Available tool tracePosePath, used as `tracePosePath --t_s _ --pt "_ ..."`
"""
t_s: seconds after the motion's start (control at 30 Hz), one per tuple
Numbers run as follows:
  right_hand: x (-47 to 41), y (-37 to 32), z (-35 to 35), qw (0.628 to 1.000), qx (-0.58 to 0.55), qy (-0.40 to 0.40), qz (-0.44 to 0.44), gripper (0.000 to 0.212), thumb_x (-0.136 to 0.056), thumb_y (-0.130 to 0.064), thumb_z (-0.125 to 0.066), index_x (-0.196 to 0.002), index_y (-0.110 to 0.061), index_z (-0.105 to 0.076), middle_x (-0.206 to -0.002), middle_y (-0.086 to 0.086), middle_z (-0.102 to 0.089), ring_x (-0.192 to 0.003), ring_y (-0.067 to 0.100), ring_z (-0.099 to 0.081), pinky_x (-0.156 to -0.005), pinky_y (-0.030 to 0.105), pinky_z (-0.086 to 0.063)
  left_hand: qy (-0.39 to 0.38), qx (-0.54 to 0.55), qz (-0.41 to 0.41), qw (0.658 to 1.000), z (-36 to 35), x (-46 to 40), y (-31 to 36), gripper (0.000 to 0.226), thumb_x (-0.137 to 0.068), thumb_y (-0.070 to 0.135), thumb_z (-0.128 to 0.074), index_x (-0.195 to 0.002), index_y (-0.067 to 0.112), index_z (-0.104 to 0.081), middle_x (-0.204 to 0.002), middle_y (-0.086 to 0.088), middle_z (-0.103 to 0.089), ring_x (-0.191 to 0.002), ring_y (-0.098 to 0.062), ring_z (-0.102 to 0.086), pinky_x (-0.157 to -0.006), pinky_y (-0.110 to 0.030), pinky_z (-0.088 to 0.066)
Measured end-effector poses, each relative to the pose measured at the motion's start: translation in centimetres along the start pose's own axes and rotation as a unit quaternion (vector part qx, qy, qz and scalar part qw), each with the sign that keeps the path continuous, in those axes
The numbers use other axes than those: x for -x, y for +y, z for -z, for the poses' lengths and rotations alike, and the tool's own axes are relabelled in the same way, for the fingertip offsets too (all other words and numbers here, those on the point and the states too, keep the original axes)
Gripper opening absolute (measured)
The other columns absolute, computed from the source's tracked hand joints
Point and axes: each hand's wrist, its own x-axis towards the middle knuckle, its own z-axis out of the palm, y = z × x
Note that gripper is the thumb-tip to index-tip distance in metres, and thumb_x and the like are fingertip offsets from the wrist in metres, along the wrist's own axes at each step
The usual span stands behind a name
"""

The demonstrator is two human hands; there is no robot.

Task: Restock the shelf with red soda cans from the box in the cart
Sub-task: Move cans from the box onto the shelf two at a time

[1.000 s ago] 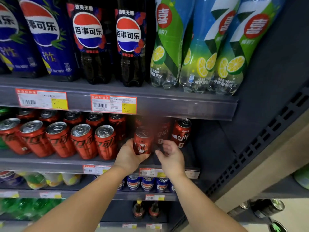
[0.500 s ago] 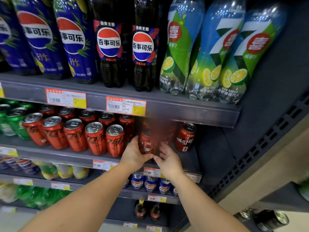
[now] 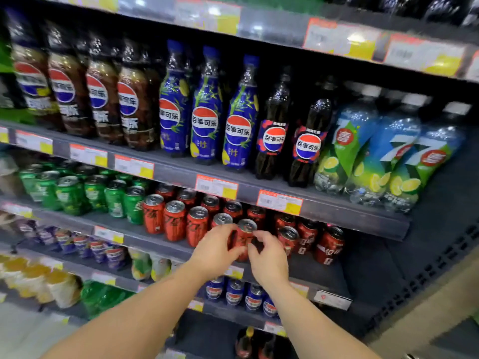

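A row of red soda cans (image 3: 175, 221) stands at the front of the grey shelf (image 3: 160, 244), with more red cans behind it. My left hand (image 3: 215, 251) curls round the left side of the rightmost can of that row (image 3: 245, 230). My right hand (image 3: 268, 257) pinches the same can from the right with curled fingers and thumb. The can stands upright on the shelf, its lower part hidden by my fingers. To its right are more red cans with white print (image 3: 329, 246). The box and the cart are out of view.
Green cans (image 3: 70, 195) fill the shelf left of the red ones. Cola bottles (image 3: 207, 112) and lemon-lime bottles (image 3: 388, 156) stand one shelf up, blue cans (image 3: 234, 291) one shelf down. Bare shelf floor (image 3: 368, 268) lies right of the red cans, bounded by a dark upright (image 3: 440, 255).
The view has pulled back and swung left. The white-print can held before now stands free on the shelf. Both hands have shifted left to the neighbouring can.
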Motion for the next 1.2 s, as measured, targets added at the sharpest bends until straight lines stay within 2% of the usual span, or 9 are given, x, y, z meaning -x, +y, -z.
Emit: tracePosePath --t_s 0.13,0.2,0.27,0.33,0.47,0.67,0.83,0.93,1.2 --pt "2.3 -8.6 -6.9 0.993 0.071 -0.025 0.095 0.034 -0.088 -0.024 -0.059 -0.122 -0.023 -0.060 -0.120 0.001 -0.062 -0.114 0.025 -0.053 -0.098 0.034 -0.040 0.019 -0.069 -0.013 0.997 9.5 3.8 -7.1 0.059 -0.083 0.039 -0.067 -0.135 0.017 -0.048 -0.136 -0.003 -0.053 -0.127 -0.020 -0.046 -0.105 -0.029 -0.033" --pt "3.8 -13.5 -11.5 0.980 0.135 -0.047 0.136 0.041 -0.088 -0.030 -0.057 -0.129 -0.025 -0.055 -0.130 0.004 -0.057 -0.124 0.028 -0.046 -0.105 0.036 -0.034 0.017 -0.198 0.004 0.980 14.9 6.4 -11.4 0.065 -0.084 0.051 -0.059 -0.140 0.022 -0.040 -0.144 -0.002 -0.044 -0.136 -0.023 -0.036 -0.112 -0.037 -0.025" --pt "5.8 -18.8 -16.2 0.961 0.207 -0.083 0.165 0.057 -0.090 -0.039 -0.053 -0.143 -0.028 -0.038 -0.150 0.007 -0.037 -0.141 0.030 -0.025 -0.116 0.043 -0.018 -0.012 -0.336 0.051 0.941 20.4 9.0 -15.8 0.075 -0.087 0.060 -0.047 -0.149 0.026 -0.021 -0.157 -0.003 -0.021 -0.146 -0.028 -0.013 -0.116 -0.051 -0.007" --pt "7.8 -23.9 -20.6 0.941 0.251 -0.123 0.191 0.066 -0.093 -0.045 -0.047 -0.151 -0.029 -0.020 -0.160 0.007 -0.016 -0.148 0.031 -0.004 -0.118 0.050 -0.005 -0.029 -0.396 0.104 0.912 25.3 11.4 -20.2 0.080 -0.088 0.064 -0.040 -0.152 0.027 -0.009 -0.161 -0.004 -0.005 -0.147 -0.031 0.001 -0.115 -0.056 0.001" --pt "10.2 -32.7 -29.1 0.910 0.275 -0.197 0.240 0.071 -0.095 -0.051 -0.041 -0.153 -0.030 -0.007 -0.162 0.006 -0.003 -0.148 0.032 0.006 -0.118 0.053 0.000 0.003 -0.396 0.190 0.898 33.2 15.2 -28.3 0.083 -0.088 0.065 -0.039 -0.152 0.026 -0.005 -0.161 -0.007 -0.001 -0.147 -0.032 0.003 -0.114 -0.056 -0.001" --pt "11.0 -45.1 -42.9 0.874 0.242 -0.258 0.332 0.070 -0.093 -0.051 -0.045 -0.152 -0.030 -0.014 -0.161 0.007 -0.010 -0.148 0.031 -0.002 -0.118 0.051 -0.004 0.064 -0.364 0.308 0.876 43.6 19.0 -39.9 0.082 -0.087 0.064 -0.039 -0.152 0.023 -0.010 -0.161 -0.007 -0.003 -0.147 -0.031 0.003 -0.115 -0.056 0.001" --pt "11.7 -57.6 -55.6 0.828 0.204 -0.296 0.430 0.065 -0.093 -0.048 -0.044 -0.150 -0.028 -0.019 -0.159 0.006 -0.018 -0.147 0.031 -0.007 -0.117 0.052 -0.006 0.116 -0.347 0.435 0.823 54.1 21.4 -50.1 0.081 -0.089 0.065 -0.037 -0.152 0.025 -0.006 -0.161 -0.005 -0.001 -0.147 -0.030 0.005 -0.117 -0.054 0.003" --pt "12.4 -65.6 -61.7 0.785 0.188 -0.338 0.485 0.066 -0.094 -0.050 -0.042 -0.151 -0.030 -0.017 -0.160 0.006 -0.013 -0.147 0.031 -0.004 -0.119 0.051 -0.004 0.145 -0.335 0.503 0.783 60.8 23.2 -54.8 0.082 -0.089 0.064 -0.039 -0.152 0.025 -0.005 -0.161 -0.005 0.002 -0.147 -0.029 0.007 -0.117 -0.054 0.003" --pt "20.1 -83.5 -76.0 0.686 0.146 -0.411 0.582 0.068 -0.095 -0.048 -0.043 -0.153 -0.029 -0.014 -0.162 0.005 -0.009 -0.148 0.029 -0.001 -0.119 0.049 -0.002 0.220 -0.292 0.623 0.691 74.7 31.6 -66.7 0.073 -0.093 0.059 -0.034 -0.151 0.026 -0.005 -0.161 -0.007 0.003 -0.147 -0.031 0.008 -0.117 -0.054 0.005"
